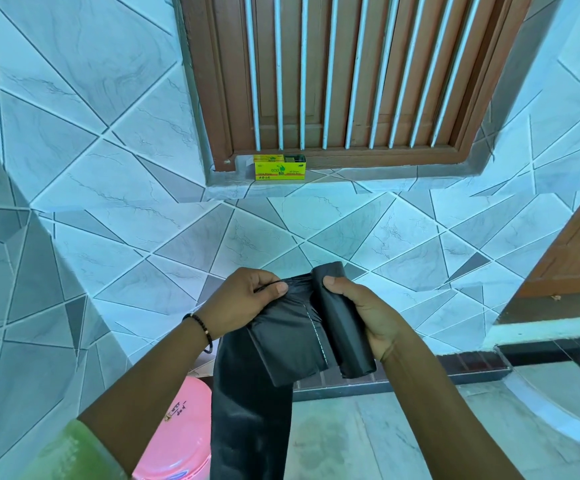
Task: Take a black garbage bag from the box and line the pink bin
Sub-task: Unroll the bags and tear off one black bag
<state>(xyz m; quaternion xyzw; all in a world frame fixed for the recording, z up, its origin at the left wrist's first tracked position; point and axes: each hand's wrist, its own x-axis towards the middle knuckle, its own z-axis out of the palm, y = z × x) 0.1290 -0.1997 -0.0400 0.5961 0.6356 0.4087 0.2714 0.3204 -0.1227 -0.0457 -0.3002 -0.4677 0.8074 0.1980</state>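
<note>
Head view, with the roll of black bags (pixel 345 320) as the landmark. Lowest and leftmost of the roll sits the pink bin (pixel 177 441), on the floor under the left forearm. Just left of the roll, the left hand (pixel 243 301) pinches the top edge of the loose garbage bag (pixel 281 341) — thumb on top, fingers (pixel 264 277) curled behind. The bag's free length hangs straight down from that hand, beside the bin. A dotted perforation line (pixel 316 334) runs between bag and roll, parallel to the roll's long axis, which tilts slightly from vertical. Wrapped round the roll itself, the right hand (pixel 368 315) clasps it firmly. Tearing looks like the step in hand: the hands face each other across the seam, so pulling apart should part it. Far above the roll, the yellow box (pixel 279 167) rests on the window ledge (pixel 368 176).
</note>
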